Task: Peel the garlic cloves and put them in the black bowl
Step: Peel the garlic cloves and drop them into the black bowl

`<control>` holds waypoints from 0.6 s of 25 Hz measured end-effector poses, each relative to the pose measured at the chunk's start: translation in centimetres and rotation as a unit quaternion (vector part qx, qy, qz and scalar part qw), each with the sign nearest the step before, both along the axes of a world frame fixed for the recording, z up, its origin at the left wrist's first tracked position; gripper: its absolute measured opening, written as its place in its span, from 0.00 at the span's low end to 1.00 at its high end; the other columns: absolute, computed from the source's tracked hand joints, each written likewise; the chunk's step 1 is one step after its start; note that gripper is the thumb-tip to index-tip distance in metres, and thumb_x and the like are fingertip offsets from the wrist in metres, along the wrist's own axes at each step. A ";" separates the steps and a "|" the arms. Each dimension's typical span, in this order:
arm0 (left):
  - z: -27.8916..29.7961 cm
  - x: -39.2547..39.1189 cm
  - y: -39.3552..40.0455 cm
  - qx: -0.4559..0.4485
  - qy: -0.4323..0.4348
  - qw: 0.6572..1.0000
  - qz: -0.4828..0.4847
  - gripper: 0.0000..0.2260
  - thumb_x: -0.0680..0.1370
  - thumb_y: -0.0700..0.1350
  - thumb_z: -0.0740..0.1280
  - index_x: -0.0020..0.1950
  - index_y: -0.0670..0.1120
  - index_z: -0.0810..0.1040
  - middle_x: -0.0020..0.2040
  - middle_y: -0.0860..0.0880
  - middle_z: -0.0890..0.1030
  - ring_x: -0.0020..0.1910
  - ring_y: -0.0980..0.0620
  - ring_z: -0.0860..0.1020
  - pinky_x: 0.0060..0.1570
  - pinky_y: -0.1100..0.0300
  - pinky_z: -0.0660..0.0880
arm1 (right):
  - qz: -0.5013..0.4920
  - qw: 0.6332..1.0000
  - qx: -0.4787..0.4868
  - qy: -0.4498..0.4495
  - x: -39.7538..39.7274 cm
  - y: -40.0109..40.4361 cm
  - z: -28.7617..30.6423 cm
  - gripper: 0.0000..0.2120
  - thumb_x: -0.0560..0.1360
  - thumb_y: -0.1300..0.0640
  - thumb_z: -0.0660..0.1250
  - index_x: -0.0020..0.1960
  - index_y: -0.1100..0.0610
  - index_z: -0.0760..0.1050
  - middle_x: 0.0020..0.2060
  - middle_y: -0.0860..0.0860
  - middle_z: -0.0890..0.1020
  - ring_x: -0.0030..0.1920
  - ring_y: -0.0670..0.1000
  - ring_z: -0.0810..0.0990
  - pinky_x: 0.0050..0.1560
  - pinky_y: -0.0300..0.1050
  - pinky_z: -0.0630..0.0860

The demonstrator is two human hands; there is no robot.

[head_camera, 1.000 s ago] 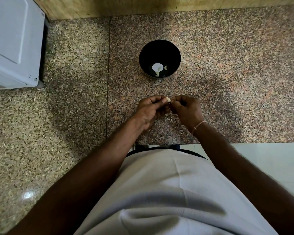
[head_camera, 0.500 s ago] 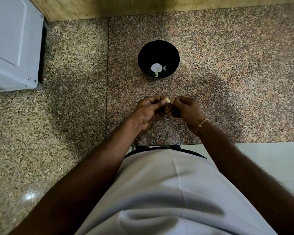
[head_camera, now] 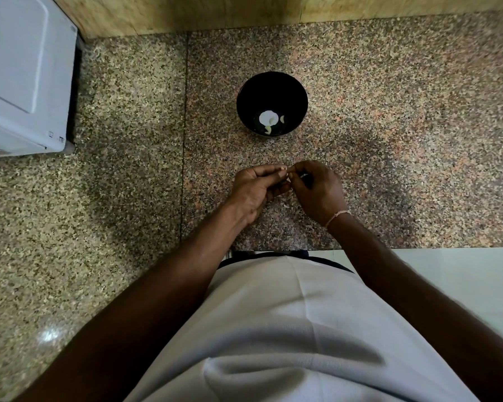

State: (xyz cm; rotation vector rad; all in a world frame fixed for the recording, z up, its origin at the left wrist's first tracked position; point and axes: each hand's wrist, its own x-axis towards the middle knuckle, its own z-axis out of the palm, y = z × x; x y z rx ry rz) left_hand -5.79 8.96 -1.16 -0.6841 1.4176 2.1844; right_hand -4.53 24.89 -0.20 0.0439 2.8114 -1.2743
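Observation:
A black bowl (head_camera: 272, 82) stands on the speckled granite counter (head_camera: 389, 111), with a few pale peeled garlic cloves (head_camera: 269, 123) at its bottom. In front of the bowl my left hand (head_camera: 256, 190) and my right hand (head_camera: 317, 190) meet above the counter. Between their fingertips they pinch a small garlic clove (head_camera: 288, 174), which is almost hidden by the fingers. A thin band circles my right wrist.
A white appliance (head_camera: 24, 74) stands at the back left of the counter. A wooden wall panel (head_camera: 273, 10) runs along the back. The counter's front edge is near my body, with pale floor (head_camera: 462, 280) to the lower right.
The hands stayed together at the same place in front of the bowl. The fingertips have closed more over the clove, so less of it shows now.

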 end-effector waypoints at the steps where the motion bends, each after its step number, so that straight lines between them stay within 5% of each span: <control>1: 0.0 0.0 0.0 -0.001 0.001 1.000 0.002 0.08 0.78 0.32 0.72 0.57 0.35 0.83 0.54 0.37 0.85 0.47 0.46 0.85 0.51 0.54 0.85 | -0.002 1.000 -0.011 -0.006 -0.1 0.0 0.0 0.05 0.79 0.56 0.69 0.51 0.55 0.83 0.44 0.49 0.85 0.41 0.48 0.83 0.42 0.42 0.79; 12: 0.5 -0.1 -0.7 0.004 0.000 1.000 -0.029 0.07 0.78 0.31 0.70 0.56 0.36 0.83 0.50 0.40 0.86 0.44 0.49 0.85 0.43 0.60 0.84 | 0.029 1.000 0.003 0.000 -0.3 0.2 -0.8 0.05 0.79 0.59 0.70 0.54 0.57 0.82 0.52 0.51 0.76 0.45 0.48 0.76 0.40 0.22 0.67; 15: 0.4 0.1 -0.6 -0.003 0.006 0.999 -0.038 0.13 0.78 0.30 0.71 0.62 0.32 0.81 0.53 0.39 0.85 0.46 0.49 0.85 0.44 0.61 0.83 | 0.019 0.999 -0.025 -0.026 -0.2 0.0 -1.2 0.05 0.80 0.59 0.69 0.54 0.58 0.80 0.54 0.53 0.74 0.50 0.51 0.76 0.46 0.30 0.72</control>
